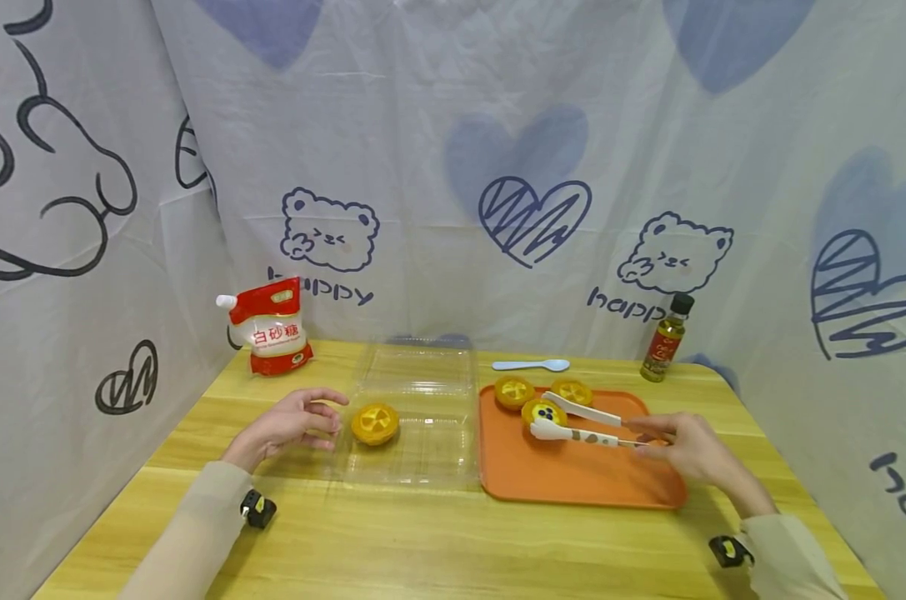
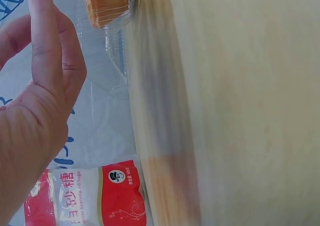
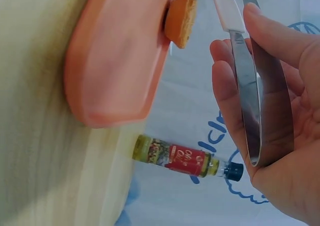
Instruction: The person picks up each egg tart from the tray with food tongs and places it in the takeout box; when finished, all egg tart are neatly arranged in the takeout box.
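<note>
Pale cloth (image 1: 415, 258) printed with hearts (image 1: 535, 218) and bears (image 1: 329, 230) hangs behind the worktop (image 1: 437, 546). The worktop shows yellowish wood grain.

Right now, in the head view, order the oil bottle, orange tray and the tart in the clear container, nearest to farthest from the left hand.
1. Tart: just right of the left hand, in the clear container.
2. Orange tray: right of the container.
3. Oil bottle: far right, behind the tray.

shiny metal tongs (image 3: 274, 118), clear glossy plastic container (image 1: 439, 437), smooth plastic tray (image 1: 580, 479), wood-grain tabletop (image 1: 422, 542)
</note>
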{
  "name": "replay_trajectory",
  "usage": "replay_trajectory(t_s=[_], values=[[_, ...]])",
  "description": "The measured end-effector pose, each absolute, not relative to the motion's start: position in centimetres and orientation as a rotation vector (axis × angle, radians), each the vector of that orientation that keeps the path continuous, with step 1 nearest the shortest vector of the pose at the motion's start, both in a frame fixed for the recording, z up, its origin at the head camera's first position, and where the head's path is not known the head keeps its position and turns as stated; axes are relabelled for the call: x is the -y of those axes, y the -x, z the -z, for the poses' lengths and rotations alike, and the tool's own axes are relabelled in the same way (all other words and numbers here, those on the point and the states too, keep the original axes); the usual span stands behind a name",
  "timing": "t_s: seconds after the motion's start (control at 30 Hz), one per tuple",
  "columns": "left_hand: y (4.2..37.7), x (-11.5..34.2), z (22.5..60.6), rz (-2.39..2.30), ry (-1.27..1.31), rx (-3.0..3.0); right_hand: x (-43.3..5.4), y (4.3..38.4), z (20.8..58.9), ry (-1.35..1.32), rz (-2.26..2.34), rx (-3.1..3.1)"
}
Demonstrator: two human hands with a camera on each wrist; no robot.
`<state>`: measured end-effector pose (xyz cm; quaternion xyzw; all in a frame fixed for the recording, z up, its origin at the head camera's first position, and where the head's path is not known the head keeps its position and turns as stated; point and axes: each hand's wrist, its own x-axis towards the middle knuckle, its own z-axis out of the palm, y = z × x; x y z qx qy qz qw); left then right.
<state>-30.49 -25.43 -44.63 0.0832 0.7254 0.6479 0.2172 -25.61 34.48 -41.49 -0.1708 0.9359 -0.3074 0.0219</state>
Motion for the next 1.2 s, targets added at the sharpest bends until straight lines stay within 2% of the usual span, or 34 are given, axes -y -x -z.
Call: replay_trajectory(t_s=[0.33, 1.2], values=[[30.6, 25.4, 44.6, -1.799, -0.236, -2.001, -33.7, 26.2, 41.0, 0.596, 0.92, -2.946], [30.6, 25.4, 44.7, -1.815, -0.216, -1.99, -27.8, 26.7, 39.5, 0.707, 0.929, -2.952]])
